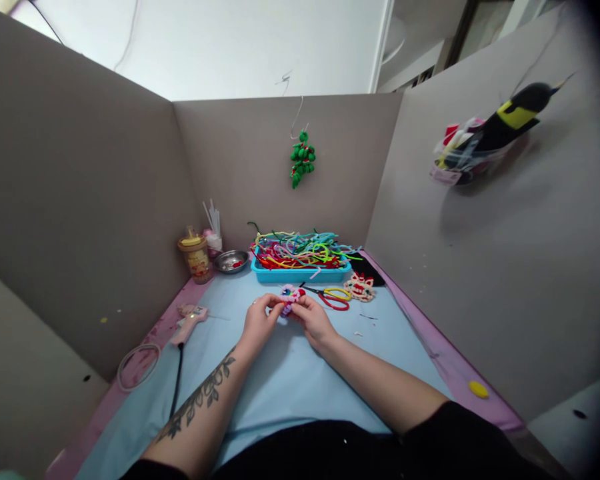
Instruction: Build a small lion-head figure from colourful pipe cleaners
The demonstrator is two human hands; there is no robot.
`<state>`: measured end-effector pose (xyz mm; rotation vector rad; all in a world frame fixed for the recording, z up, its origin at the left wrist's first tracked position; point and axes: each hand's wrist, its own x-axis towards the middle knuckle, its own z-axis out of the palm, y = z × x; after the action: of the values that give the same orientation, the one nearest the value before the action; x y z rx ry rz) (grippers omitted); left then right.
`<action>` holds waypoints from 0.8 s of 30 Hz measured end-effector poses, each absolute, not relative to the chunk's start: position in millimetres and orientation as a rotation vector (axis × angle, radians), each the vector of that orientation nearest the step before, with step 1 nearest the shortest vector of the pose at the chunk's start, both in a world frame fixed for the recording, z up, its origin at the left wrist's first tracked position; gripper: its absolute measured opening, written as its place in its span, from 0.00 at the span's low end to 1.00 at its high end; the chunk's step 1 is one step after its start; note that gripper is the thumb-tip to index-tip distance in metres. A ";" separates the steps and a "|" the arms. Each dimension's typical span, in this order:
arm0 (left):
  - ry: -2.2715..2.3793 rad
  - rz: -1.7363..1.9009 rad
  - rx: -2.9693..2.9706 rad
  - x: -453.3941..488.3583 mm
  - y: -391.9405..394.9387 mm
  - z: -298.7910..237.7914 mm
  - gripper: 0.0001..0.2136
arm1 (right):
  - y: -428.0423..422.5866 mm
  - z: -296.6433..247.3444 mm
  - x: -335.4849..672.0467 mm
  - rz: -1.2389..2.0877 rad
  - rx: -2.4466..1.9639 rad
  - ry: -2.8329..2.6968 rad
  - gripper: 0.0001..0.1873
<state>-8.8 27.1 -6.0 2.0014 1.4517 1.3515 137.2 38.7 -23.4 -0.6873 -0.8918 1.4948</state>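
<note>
A small lilac pipe-cleaner figure (290, 291) with blue, pink and red parts is held up over the middle of the blue cloth. From its left side my left hand (260, 321) pinches it between thumb and fingertips. My right hand (317, 323) grips the opposite edge, also with thumb and fingers. Fingers cover much of the figure's lower half. Just beyond my right hand lie scissors (341, 301) with one red and one yellow handle. Beside them rests a cream and red pipe-cleaner piece (360, 287).
At the back, a blue tray (303, 275) overflows with colourful pipe cleaners (305, 250). A pink glue gun (189, 323) with its cord lies left, near a metal bowl (231, 261) and a lidded cup (196, 259). Grey panels (280, 167) enclose three sides; a green ornament (303, 160) hangs there.
</note>
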 end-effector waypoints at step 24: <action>1.481 1.468 1.821 -8.9 27.1 -3.8 0.08 | 34.7 -22.0 134.8 1.417 -0.680 -1.021 0.10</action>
<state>-8.9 27.1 -3.8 1.8215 1.4806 1.4681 134.8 34.7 -22.0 -0.6799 -1.0211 1.4169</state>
